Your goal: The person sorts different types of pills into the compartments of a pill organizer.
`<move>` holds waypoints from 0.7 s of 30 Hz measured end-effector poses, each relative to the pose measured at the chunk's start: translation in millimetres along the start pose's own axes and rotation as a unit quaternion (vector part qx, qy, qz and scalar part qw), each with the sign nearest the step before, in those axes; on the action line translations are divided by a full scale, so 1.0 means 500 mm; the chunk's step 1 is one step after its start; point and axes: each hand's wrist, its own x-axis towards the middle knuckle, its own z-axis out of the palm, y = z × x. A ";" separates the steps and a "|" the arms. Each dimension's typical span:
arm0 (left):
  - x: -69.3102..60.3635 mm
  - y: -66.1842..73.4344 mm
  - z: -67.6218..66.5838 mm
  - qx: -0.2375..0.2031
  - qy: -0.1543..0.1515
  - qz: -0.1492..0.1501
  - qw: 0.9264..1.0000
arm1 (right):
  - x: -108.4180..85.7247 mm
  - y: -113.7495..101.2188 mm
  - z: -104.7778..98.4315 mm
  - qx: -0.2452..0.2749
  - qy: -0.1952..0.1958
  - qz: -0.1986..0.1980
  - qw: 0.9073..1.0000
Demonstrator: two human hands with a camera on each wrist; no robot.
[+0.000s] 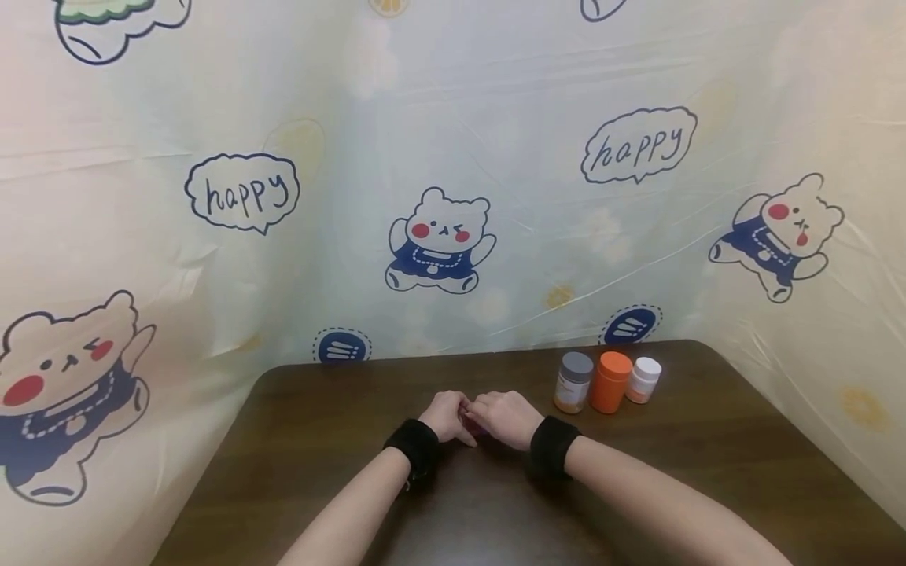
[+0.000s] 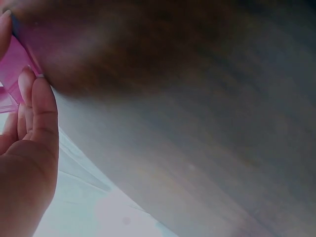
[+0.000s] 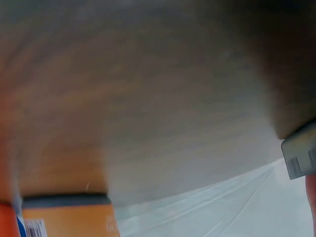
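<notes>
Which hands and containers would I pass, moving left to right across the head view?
Left hand, right hand, grey-lidded jar, orange jar, small white-lidded jar.

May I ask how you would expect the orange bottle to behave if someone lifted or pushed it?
The orange bottle would probably feel stiff, since its visible sides look straight and smooth. Being taller than wide, it might tip if pushed near the top. Its rounded body would likely roll if it fell over.
</notes>
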 end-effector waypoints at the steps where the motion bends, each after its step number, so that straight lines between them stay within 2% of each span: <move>1: 0.000 0.001 0.000 0.000 0.001 0.000 1.000 | 0.001 0.002 0.000 0.010 0.001 0.015 1.000; 4: 0.000 0.002 -0.002 0.003 0.005 -0.003 1.000 | 0.007 0.007 0.003 0.063 -0.001 0.064 0.996; 5: 0.001 0.002 -0.002 0.006 0.006 -0.006 1.000 | 0.010 0.009 0.004 0.093 -0.003 0.084 0.992; 7: 0.001 0.001 -0.003 0.012 0.006 -0.011 1.000 | 0.017 0.015 0.008 0.163 -0.011 0.128 0.978; 8: 0.002 0.000 -0.004 0.014 0.006 -0.012 1.000 | 0.021 0.017 0.011 0.203 -0.013 0.154 0.967; 9: 0.002 -0.001 -0.005 0.019 0.007 -0.012 1.000 | 0.026 0.020 0.014 0.246 -0.014 0.184 0.952; 12: 0.003 -0.004 -0.006 0.024 0.007 -0.007 1.000 | 0.037 0.027 0.024 0.353 -0.009 0.267 0.897; 14: 0.003 -0.005 -0.006 0.027 0.008 -0.004 1.000 | 0.042 0.028 0.028 0.397 0.001 0.315 0.862; 16: 0.002 -0.004 -0.006 0.026 0.009 -0.003 1.000 | 0.046 0.025 0.030 0.427 0.013 0.348 0.835; 18: 0.000 -0.001 -0.006 0.027 0.014 -0.006 1.000 | 0.048 0.021 0.030 0.443 0.030 0.371 0.815; 19: -0.001 0.001 -0.006 0.029 0.016 -0.009 0.999 | 0.050 0.019 0.030 0.447 0.039 0.378 0.810; 21: -0.004 0.005 -0.008 0.028 0.023 -0.011 0.999 | 0.052 0.015 0.028 0.450 0.057 0.385 0.804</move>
